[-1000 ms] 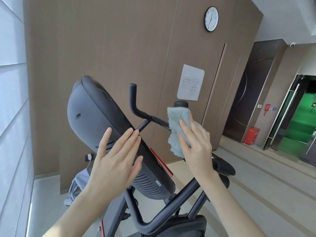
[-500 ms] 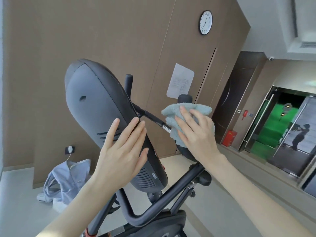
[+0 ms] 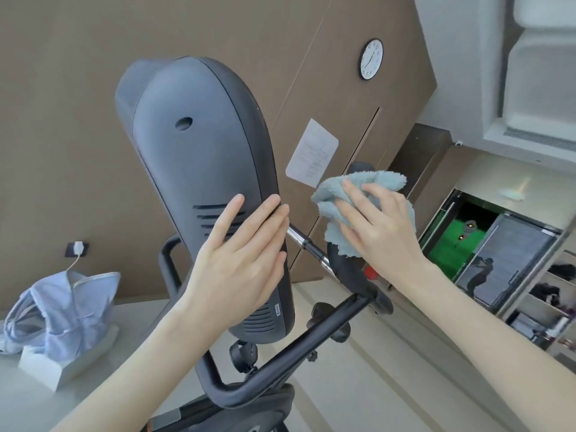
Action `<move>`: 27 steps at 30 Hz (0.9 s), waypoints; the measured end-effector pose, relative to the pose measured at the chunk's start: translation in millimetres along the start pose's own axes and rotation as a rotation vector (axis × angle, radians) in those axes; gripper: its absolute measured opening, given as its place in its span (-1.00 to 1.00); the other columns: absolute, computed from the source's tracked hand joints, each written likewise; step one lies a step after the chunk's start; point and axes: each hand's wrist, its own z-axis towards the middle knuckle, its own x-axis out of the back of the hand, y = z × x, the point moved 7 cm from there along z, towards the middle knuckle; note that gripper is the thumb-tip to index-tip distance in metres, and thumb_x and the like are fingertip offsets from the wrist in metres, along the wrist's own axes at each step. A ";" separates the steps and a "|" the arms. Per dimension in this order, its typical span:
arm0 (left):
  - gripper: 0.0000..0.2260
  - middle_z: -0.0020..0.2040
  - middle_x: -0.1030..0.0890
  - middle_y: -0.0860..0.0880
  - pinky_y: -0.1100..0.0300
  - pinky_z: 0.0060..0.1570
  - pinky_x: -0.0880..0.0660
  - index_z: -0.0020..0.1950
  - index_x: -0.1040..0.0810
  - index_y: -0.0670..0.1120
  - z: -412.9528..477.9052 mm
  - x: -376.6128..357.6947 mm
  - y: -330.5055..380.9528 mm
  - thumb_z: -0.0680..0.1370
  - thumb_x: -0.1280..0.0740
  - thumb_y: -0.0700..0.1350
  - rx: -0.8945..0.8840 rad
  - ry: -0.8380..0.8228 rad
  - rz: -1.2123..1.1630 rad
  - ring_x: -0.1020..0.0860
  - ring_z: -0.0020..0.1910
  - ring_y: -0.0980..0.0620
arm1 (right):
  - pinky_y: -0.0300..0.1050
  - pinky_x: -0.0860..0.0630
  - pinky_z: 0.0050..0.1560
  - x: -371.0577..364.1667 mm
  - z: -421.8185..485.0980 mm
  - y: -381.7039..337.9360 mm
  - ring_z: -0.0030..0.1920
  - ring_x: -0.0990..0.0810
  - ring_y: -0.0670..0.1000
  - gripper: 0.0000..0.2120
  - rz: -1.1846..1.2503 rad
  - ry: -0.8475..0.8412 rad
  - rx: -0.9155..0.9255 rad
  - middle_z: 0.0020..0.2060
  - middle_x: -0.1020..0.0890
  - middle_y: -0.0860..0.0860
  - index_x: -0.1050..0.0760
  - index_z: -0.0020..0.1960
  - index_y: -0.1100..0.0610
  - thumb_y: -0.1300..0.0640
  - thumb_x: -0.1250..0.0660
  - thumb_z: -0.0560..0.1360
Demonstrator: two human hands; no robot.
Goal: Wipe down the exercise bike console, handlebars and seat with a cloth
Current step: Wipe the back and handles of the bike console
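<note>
Wiping the handlebar (image 3: 340, 269) appears to be the step in hand. The cloth (image 3: 330, 194), pale blue and bunched, sits under the right hand (image 3: 380, 229) and is draped over the dark upright grip, whose tip shows just above the fingertips and whose lower part runs down below the palm.

Right fingers (image 3: 352, 198) are spread and bent over the cloth, cupping it round the grip; the thumb is hidden, so I cannot tell how far the wrap goes. Likely reason for the hold: a round bar cleans better with cloth folded round it than with a flat press.

Left hand (image 3: 243, 257) lies flat on the back of the console (image 3: 193, 145), fingers straight and close together, tips at the shell's right edge over the vent slots. It holds nothing — judged to be bracing the console so the bike does not rock under the rubbing.

A chrome rod (image 3: 307, 243) runs from beside the left fingertips to just below the cloth. A black frame tube (image 3: 296, 346) passes beneath both wrists. The seat is not in view.

Well left of the left hand, a blue garment (image 3: 62, 310) lies heaped on the floor. On the wall above the right fingers are a paper notice (image 3: 311, 152) and, higher, a clock (image 3: 372, 59).
</note>
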 end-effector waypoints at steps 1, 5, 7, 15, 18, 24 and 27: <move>-0.66 0.34 -0.49 -0.09 -0.11 0.46 -0.07 0.27 -0.53 -0.22 -0.2 0.3 -0.2 0.60 -0.14 -0.09 0.003 0.009 -0.006 -0.32 0.43 -0.05 | 0.00 -0.33 -0.03 -1.5 -9.6 -8.8 0.11 -0.41 0.13 -0.81 0.002 -0.013 0.035 0.18 -0.60 0.13 -0.62 0.04 0.22 0.20 -0.26 0.53; -0.67 0.33 -0.51 -0.09 -0.09 0.47 -0.06 0.25 -0.54 -0.22 -1.0 1.8 0.1 0.59 -0.16 -0.09 0.019 0.020 -0.028 -0.33 0.42 -0.04 | -0.05 -0.32 -0.07 -3.8 -36.0 -30.9 0.06 -0.48 0.13 -0.83 -0.002 -0.063 0.133 0.16 -0.61 0.10 -0.64 0.00 0.19 0.21 -0.28 0.51; -0.67 0.33 -0.51 -0.09 -0.10 0.47 -0.06 0.25 -0.54 -0.22 -1.4 1.9 0.6 0.59 -0.17 -0.09 0.024 0.019 -0.028 -0.33 0.42 -0.04 | -0.05 -0.32 -0.08 -1.4 -29.9 -25.7 0.06 -0.46 0.12 -0.83 -0.003 -0.043 0.142 0.14 -0.62 0.10 -0.64 0.00 0.20 0.22 -0.28 0.51; -0.66 0.34 -0.49 -0.09 -0.12 0.46 -0.07 0.27 -0.53 -0.22 -5.0 2.5 2.2 0.59 -0.17 -0.09 0.021 0.031 -0.004 -0.32 0.43 -0.04 | -0.02 -0.33 -0.06 0.0 -26.6 -14.9 0.05 -0.42 0.12 -0.82 0.021 0.020 0.075 0.18 -0.60 0.11 -0.62 0.04 0.22 0.20 -0.30 0.52; -0.65 0.34 -0.49 -0.09 -0.11 0.46 -0.04 0.27 -0.53 -0.22 -5.2 3.1 2.9 0.59 -0.16 -0.09 0.028 0.026 -0.001 -0.31 0.43 -0.04 | -0.05 -0.31 -0.09 -4.2 -50.6 -34.0 0.02 -0.43 0.10 -0.83 0.025 -0.010 0.143 0.17 -0.60 0.10 -0.64 0.02 0.20 0.20 -0.32 0.50; -0.65 0.35 -0.48 -0.09 -0.12 0.47 -0.02 0.27 -0.52 -0.21 -6.0 1.0 5.2 0.58 -0.16 -0.10 0.042 0.022 0.000 -0.30 0.44 -0.05 | -0.03 -0.34 -0.13 3.0 -26.0 -10.4 -0.01 -0.44 0.11 -0.82 0.007 0.092 0.128 0.14 -0.63 0.05 -0.64 0.02 0.16 0.17 -0.29 0.53; -0.65 0.36 -0.47 -0.10 -0.13 0.48 0.01 0.28 -0.52 -0.21 -7.2 -0.9 6.4 0.59 -0.14 -0.10 0.040 0.024 0.017 -0.28 0.45 -0.05 | -0.02 -0.34 -0.11 0.8 -23.3 -7.2 -0.01 -0.45 0.11 -0.80 0.009 0.108 0.098 0.15 -0.62 0.05 -0.64 0.02 0.15 0.07 -0.31 0.54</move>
